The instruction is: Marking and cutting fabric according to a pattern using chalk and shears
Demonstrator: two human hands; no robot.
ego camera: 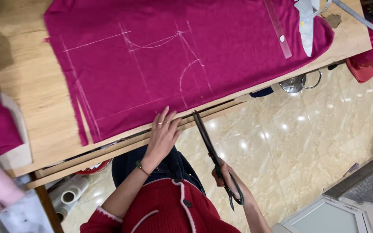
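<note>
Head view: left hand (162, 133) lies spread, flat on fabric (186, 56) edge; right hand (226, 177) grips shears (212, 153), tips meeting that edge. Cutting appears about to start; blades need aligning with chalk.

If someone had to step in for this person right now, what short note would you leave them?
Left hand: flat and open at the near edge of the magenta fabric, pinning it to the wooden table.
Right hand: grip closed through the handles of the long scissors; blades together, tips at the fabric's near edge.
Fabric: spread on the table, chalk pattern lines drawn across it. A clear ruler and a measuring tape lie at the far right.
Done: marking appears finished; a strip looks slit along the left edge.
Left: the chalked shapes look uncut.
</note>
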